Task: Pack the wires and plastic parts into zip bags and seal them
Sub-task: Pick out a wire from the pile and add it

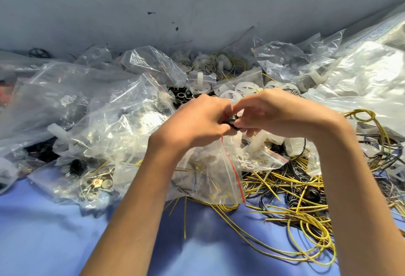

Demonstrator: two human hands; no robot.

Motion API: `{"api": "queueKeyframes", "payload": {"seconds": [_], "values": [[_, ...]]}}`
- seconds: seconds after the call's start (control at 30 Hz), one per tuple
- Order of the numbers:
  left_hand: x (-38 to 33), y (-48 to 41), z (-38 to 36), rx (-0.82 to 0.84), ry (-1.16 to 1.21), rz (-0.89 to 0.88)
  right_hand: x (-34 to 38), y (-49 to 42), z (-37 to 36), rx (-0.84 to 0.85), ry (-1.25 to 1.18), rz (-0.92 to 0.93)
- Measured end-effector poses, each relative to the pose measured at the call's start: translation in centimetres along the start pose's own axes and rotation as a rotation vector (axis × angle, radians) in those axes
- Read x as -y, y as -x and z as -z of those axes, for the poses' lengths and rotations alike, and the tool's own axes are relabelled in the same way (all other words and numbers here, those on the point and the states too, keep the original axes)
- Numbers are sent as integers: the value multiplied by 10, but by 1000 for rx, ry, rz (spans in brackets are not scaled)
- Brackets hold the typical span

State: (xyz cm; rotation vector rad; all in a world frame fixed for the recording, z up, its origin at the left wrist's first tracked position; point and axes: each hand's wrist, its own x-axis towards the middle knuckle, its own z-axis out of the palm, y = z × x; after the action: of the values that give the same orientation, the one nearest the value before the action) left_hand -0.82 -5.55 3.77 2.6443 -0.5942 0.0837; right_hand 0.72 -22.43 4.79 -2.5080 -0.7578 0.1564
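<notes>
**Q:** Hands first, please: what are the left hand [197, 120] and right hand [269, 113] doing?

**A:** They meet over the middle of the heap with their fingers curled. Both pinch one small black plastic part [232, 121] between their fingertips.

**Q:** Where is the bag?

**A:** A clear zip bag [210, 175] lies just below the hands. Its red seal strip runs from the fingertips down toward the viewer, and thin wire pieces show inside it. I cannot tell whether either hand also grips the bag. More clear bags [65, 100] are piled to the left.

**Q:** And the loose goods?

**A:** Yellow and black wires [293, 188] lie tangled on the blue worktop [54, 232], to the right and under the right forearm. White plastic parts [241, 89] lie behind the hands, some of them inside bags.
</notes>
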Motion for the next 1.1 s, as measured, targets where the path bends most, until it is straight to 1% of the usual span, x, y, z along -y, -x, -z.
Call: {"api": "queueKeyframes", "payload": {"seconds": [0.13, 0.17, 0.3, 0.43, 0.53, 0.67, 0.77, 0.83, 0.93, 1.0, 1.1], "values": [[2, 3, 4, 228, 43, 54, -4, 2, 1, -13, 32, 20], [3, 4, 7, 251, 42, 64, -5, 3, 2, -13, 21, 23], [12, 12, 22, 255, -2, 67, -6, 5, 5, -53, -21, 37], [21, 15, 28, 357, -189, 122, -2, 6, 8, -84, -36, 63], [18, 14, 32, 384, -266, 95, 2, 7, 8, -65, -84, 100], [3, 14, 55, 303, -179, -21, 9, 5, 7, -11, -200, 156], [-6, 16, 73, 173, -176, -108, 14, 3, 6, -41, -274, 210], [-5, 20, 81, 81, -143, -165, 17, 2, 4, -71, -253, 242], [-3, 30, 79, -20, -26, -228, 18, 1, 2, -75, -207, 229], [-4, 35, 72, -52, 54, -252, 18, 1, 2, -70, -191, 213], [-5, 37, 69, -58, 58, -257, 17, -1, 0, -98, -170, 204]]}}
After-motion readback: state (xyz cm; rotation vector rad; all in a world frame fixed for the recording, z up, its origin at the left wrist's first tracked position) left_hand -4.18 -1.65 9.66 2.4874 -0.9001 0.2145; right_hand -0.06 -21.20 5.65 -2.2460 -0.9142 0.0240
